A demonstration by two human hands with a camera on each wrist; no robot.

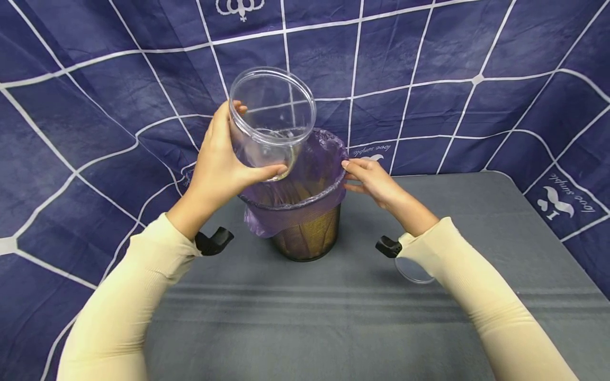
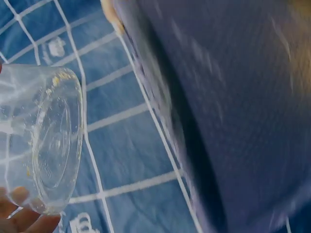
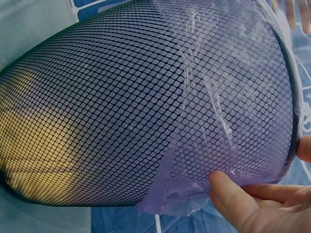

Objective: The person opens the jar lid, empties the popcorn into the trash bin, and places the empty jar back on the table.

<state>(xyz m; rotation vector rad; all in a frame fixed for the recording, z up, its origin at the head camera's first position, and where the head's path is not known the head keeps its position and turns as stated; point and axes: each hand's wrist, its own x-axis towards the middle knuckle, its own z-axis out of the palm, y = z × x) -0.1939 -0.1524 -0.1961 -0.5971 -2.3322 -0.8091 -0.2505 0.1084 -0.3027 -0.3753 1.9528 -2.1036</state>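
Observation:
My left hand point(image 1: 216, 156) grips a clear plastic jar point(image 1: 261, 153), tilted above the mouth of a black mesh trash bin point(image 1: 307, 241). No lid is on the jar, and yellowish crumbs cling near its base in the left wrist view. A purple trash bag point(image 1: 290, 212) lines the bin and folds over its rim. At the rim's right side, my right hand point(image 1: 374, 182) pinches the bagged edge, with the fingers outside against the bag in the right wrist view. Something yellow point(image 3: 41, 150) shows through the lower mesh.
A clear round lid point(image 1: 413, 271) lies on the grey tabletop point(image 1: 310, 317), partly hidden by the right sleeve. Blue cloth with white lines point(image 1: 405, 58) hangs behind and beside the table. Black wrist mounts point(image 1: 215, 241) jut from both sleeves.

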